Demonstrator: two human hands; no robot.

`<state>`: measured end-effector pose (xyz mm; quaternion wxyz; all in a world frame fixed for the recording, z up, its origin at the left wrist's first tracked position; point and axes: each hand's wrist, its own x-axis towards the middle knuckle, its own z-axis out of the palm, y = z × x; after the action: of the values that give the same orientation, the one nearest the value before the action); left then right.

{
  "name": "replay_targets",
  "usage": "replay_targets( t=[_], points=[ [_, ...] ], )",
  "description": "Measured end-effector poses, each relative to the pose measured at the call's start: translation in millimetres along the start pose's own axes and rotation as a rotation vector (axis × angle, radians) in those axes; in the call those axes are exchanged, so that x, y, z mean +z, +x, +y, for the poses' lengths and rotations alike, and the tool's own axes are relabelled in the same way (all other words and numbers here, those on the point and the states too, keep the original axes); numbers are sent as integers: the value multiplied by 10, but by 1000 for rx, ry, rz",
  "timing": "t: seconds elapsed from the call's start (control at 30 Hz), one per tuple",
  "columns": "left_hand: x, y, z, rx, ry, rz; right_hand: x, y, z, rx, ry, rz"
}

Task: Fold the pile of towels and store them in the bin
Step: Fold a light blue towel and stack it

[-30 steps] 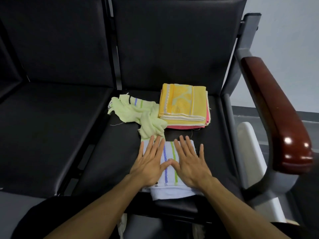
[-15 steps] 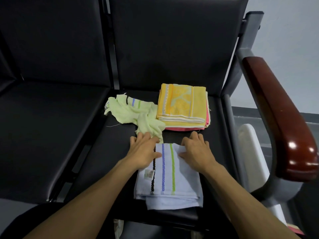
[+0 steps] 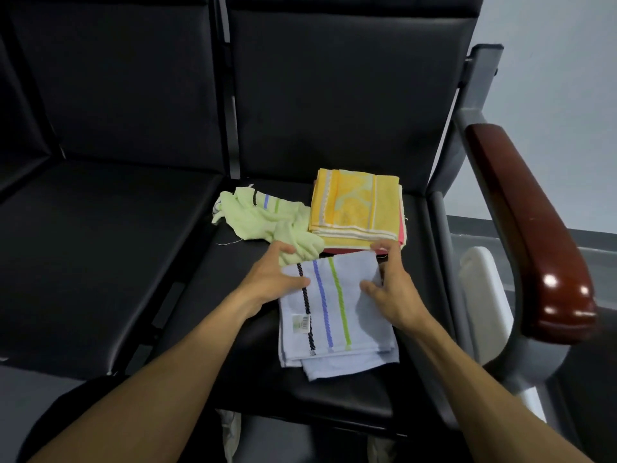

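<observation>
A pale blue towel (image 3: 337, 315) with black, blue and green stripes lies folded on the black seat (image 3: 207, 295). My left hand (image 3: 272, 279) grips its far left edge, thumb on top. My right hand (image 3: 389, 289) pinches its far right edge, thumb on the cloth and fingers curled round the far corner. Behind it, a crumpled light green towel (image 3: 263, 218) lies loose. A folded stack with a yellow towel (image 3: 355, 203) on top and a pink one beneath sits at the back right of the seat.
A white bin (image 3: 484, 289) stands on the floor right of the seat, partly hidden by the frame. A dark red wooden armrest (image 3: 531, 228) on a grey metal frame runs along the right. Another black seat (image 3: 83, 248) lies to the left.
Both hands went from pressing flat on the blue towel to gripping its far edge at the two corners. The towel now shows more of its length toward me.
</observation>
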<state>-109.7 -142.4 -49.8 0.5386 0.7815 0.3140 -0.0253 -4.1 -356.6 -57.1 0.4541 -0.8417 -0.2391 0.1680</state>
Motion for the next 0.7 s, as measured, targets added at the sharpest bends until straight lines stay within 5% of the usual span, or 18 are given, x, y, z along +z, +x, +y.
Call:
replay_targets(
  t=[0.13,0.4,0.7],
  points=[
    [61,-188,-54,-10,47,-89,112,-119,43,-56,-91,27],
    [209,-397,48,386,269,112,68,-283,-151,-125,-124,-1],
    [123,14,550,510,207,149,-218,216,-368,-269,-123,185]
  ],
)
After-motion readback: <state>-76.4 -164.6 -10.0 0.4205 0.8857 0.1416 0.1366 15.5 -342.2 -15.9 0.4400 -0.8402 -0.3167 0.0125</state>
